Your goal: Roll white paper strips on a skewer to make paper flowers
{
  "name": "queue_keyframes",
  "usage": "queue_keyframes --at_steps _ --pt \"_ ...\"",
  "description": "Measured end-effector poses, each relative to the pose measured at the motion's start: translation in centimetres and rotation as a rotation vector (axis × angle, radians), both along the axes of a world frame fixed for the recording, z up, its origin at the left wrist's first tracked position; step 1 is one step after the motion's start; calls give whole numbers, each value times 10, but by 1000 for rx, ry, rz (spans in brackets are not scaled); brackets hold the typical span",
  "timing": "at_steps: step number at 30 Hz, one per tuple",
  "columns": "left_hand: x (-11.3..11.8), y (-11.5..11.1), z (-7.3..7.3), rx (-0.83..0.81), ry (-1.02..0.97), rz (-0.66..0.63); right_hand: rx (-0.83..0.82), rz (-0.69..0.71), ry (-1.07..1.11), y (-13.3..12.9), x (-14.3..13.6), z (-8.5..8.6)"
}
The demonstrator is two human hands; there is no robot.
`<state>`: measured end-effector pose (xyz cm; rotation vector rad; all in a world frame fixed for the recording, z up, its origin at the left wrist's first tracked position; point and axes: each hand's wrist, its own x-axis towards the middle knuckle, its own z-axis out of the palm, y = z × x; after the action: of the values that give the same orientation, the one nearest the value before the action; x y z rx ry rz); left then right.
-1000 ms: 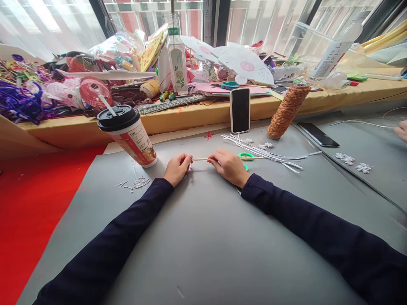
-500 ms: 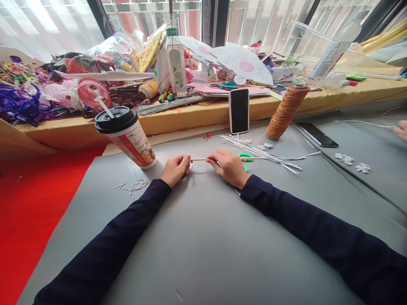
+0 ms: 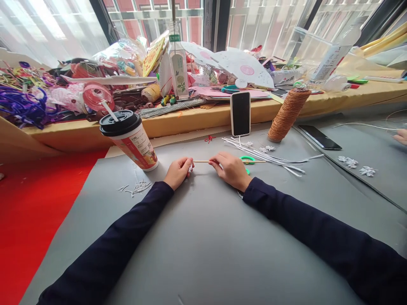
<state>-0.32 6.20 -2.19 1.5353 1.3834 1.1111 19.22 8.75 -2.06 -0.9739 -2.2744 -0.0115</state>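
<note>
A thin wooden stick (image 3: pixel 201 161) runs level between my two hands above the grey table cover (image 3: pixel 197 245). My left hand (image 3: pixel 179 173) pinches its left end, with a small white piece partly showing at the fingertips. Farther right, my right hand (image 3: pixel 231 169) grips the same stick between thumb and fingers, and the stick's other end sticks out past the knuckles. Green-handled scissors (image 3: pixel 247 159) lie just behind my right hand. Beyond them are white strips (image 3: pixel 273 156) and small white knotted flowers (image 3: pixel 267 149).
A paper cup (image 3: pixel 133 144) with a straw stands at left, near white thread scraps (image 3: pixel 140 187). Behind are a propped phone (image 3: pixel 240 114), an orange twine spool (image 3: pixel 288 114) and a cluttered ledge. A second phone (image 3: pixel 319 137) and another person's hand (image 3: pixel 401 136) are at right.
The whole view has shifted slightly, so things appear a little lower and farther right. Both hands keep their hold on the stick. The other person's hand at the right edge has moved a little.
</note>
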Motion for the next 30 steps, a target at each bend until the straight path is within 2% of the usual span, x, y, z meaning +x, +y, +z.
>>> queue_keyframes --at_steps 12,30 --pt "-1 1 -1 -28 -55 -40 -29 17 20 1 0 2" --pt "-2 1 -2 -2 75 -32 -50 19 -26 3 2 2"
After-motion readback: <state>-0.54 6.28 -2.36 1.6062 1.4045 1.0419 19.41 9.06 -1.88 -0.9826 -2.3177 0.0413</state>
